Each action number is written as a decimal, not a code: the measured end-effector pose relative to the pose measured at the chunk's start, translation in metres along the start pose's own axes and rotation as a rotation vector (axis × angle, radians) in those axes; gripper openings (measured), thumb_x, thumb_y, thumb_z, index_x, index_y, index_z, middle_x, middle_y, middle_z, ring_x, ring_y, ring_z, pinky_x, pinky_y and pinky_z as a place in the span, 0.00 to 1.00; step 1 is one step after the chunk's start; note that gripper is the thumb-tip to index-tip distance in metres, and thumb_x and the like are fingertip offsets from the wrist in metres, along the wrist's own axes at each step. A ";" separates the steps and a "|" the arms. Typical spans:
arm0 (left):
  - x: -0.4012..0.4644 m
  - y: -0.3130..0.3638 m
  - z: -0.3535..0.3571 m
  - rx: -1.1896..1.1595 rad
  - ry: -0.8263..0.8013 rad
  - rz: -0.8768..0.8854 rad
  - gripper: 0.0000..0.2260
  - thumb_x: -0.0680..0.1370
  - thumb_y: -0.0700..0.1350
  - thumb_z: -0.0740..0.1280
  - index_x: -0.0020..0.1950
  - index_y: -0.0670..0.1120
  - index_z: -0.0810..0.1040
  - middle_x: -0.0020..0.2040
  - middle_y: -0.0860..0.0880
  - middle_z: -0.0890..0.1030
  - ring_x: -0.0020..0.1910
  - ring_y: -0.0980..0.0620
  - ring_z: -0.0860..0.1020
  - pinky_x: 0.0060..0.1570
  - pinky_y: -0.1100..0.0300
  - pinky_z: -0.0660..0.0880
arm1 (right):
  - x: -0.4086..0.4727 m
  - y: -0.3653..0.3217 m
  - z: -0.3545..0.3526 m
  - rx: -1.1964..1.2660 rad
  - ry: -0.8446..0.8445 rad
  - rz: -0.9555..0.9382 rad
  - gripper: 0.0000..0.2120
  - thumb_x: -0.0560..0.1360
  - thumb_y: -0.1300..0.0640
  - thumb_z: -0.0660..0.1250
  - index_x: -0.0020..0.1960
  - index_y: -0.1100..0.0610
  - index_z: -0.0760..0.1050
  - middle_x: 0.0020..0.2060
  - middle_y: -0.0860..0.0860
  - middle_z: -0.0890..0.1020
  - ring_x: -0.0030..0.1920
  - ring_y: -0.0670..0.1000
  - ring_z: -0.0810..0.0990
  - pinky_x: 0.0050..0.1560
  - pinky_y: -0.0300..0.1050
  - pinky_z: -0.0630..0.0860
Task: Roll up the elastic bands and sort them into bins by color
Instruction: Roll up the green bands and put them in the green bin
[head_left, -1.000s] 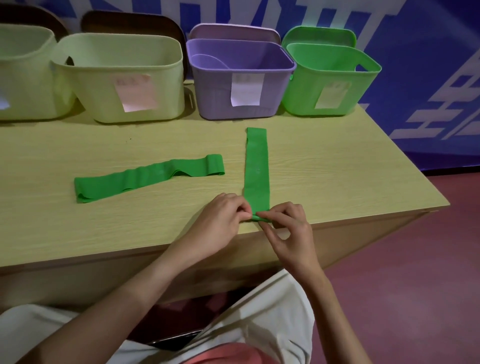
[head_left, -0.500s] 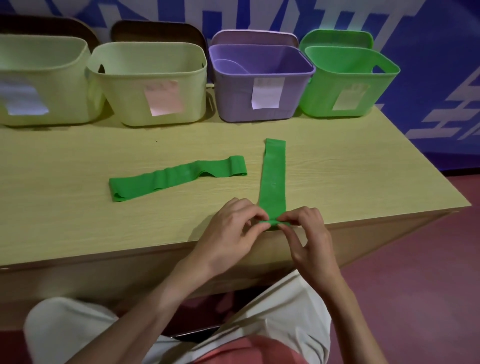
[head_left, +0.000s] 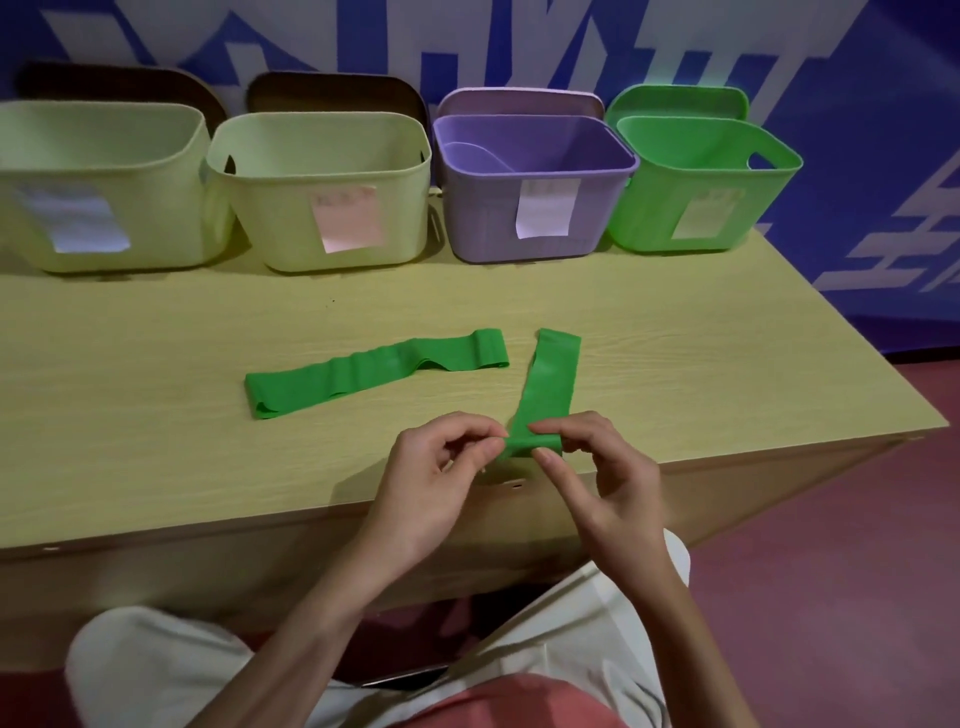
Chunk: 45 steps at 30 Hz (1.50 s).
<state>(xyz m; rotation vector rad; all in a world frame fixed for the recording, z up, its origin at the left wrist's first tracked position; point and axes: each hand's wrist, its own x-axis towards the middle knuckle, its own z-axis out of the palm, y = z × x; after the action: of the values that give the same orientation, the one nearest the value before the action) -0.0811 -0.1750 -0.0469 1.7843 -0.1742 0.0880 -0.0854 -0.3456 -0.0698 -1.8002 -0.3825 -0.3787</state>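
I have just started rolling the green band (head_left: 549, 384) at the near table edge; my left hand (head_left: 441, 486) and right hand (head_left: 602, 480) both pinch its small rolled end; next I must keep rolling tight toward the green bin (head_left: 691, 208).

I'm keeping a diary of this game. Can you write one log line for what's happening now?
step: rolling | left hand, right hand: pinch near end of green band | second green band: flat on table

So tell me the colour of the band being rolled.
Green; the band shows best in the head view.
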 end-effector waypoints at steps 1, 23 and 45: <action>0.000 0.002 -0.001 -0.026 -0.008 -0.031 0.11 0.76 0.37 0.68 0.44 0.53 0.81 0.40 0.60 0.83 0.41 0.64 0.79 0.42 0.71 0.72 | 0.002 0.000 0.001 0.010 -0.012 -0.002 0.08 0.74 0.59 0.70 0.53 0.54 0.81 0.45 0.50 0.82 0.48 0.54 0.78 0.50 0.43 0.72; 0.013 0.011 -0.017 -0.059 0.106 -0.038 0.11 0.77 0.38 0.66 0.45 0.54 0.81 0.32 0.61 0.81 0.36 0.66 0.77 0.42 0.73 0.71 | 0.037 0.000 0.026 -0.020 0.056 -0.104 0.08 0.72 0.47 0.71 0.51 0.46 0.80 0.43 0.41 0.83 0.45 0.49 0.81 0.47 0.60 0.75; 0.024 0.014 -0.016 -0.300 0.201 -0.100 0.10 0.74 0.35 0.69 0.48 0.48 0.83 0.44 0.59 0.84 0.46 0.65 0.81 0.46 0.73 0.72 | 0.049 -0.010 0.030 0.049 0.092 -0.063 0.10 0.69 0.59 0.75 0.50 0.51 0.81 0.39 0.44 0.82 0.40 0.41 0.78 0.45 0.33 0.72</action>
<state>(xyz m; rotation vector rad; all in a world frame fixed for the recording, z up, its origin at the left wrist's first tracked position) -0.0593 -0.1642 -0.0258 1.4716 0.0449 0.1600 -0.0445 -0.3109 -0.0468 -1.7191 -0.3811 -0.4910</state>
